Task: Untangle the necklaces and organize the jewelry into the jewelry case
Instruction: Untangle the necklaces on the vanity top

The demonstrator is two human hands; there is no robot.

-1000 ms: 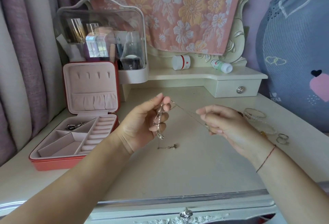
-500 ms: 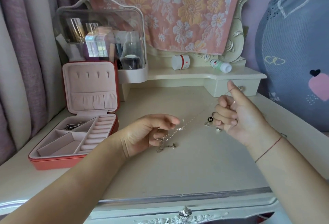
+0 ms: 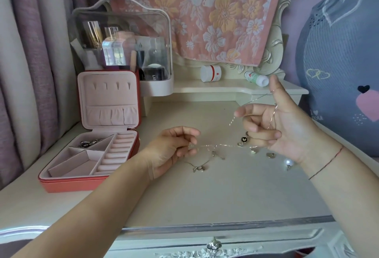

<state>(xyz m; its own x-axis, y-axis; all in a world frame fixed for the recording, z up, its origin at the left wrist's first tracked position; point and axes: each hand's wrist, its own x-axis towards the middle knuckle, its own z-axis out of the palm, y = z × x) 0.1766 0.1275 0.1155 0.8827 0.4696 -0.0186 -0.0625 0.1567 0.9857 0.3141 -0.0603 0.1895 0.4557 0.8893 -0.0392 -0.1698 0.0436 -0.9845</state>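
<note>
Left grip (image 3: 170, 151) pinches one end of a thin silver necklace chain (image 3: 215, 145) just above the table (image 3: 205, 196); right grip (image 3: 287, 126), raised, has the other run looped over thumb and curled fingers.
Judged feather-light, limp, slippery, quick to kink: I would take it by fingertips close to the snarl and pull gently. Snarl itself too fine to make out; whether the pendant chain (image 3: 198, 168) lying below is linked, cannot tell. Open jewelry case (image 3: 90, 177) stands left, well apart.

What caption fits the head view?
Untangling: left hand and right hand hold a thin chain between them over the vanity, jewelry case open alongside.
</note>
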